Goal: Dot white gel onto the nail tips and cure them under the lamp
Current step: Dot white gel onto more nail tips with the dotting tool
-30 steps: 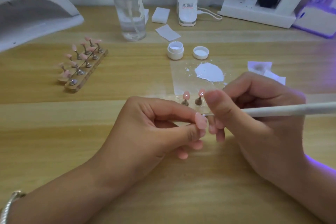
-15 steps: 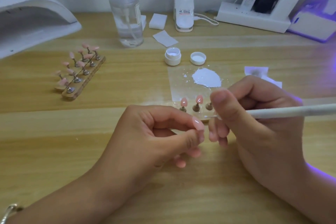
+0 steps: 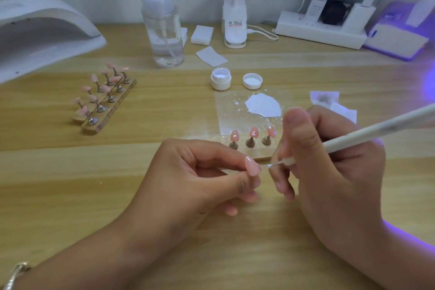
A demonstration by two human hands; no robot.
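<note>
Left hand: the fingers are curled, and a glossy pink nail tip is pinched between thumb and forefinger, low over the worktop. Whatever lies beneath the tip is hidden by the thumb.

Right hand: the fingers are clamped round a white dotting pen. It is held like a pencil, with the shaft slanted up to the right. Its fine point is held just beside the right edge of the pinched nail tip. Contact cannot be told.

Short wooden strip: laid just behind the two hands and partly covered by them. Three pink tips on metal stands are seen upright on it.

Clear palette sheet: placed behind the strip. A puddle of white gel is spread on its far right part, with small splashes to the left.

Open gel jar and lid: set side by side, apart, just beyond the palette.

Long wooden holder: set well to the left at a slant and loaded with two rows of pink tips.

Curing lamp: white and arched, stood at the far left, its opening turned forward.

Pump bottle, white pads, power strip: ranged along the back wall. A violet-lit device is placed at far right.
</note>
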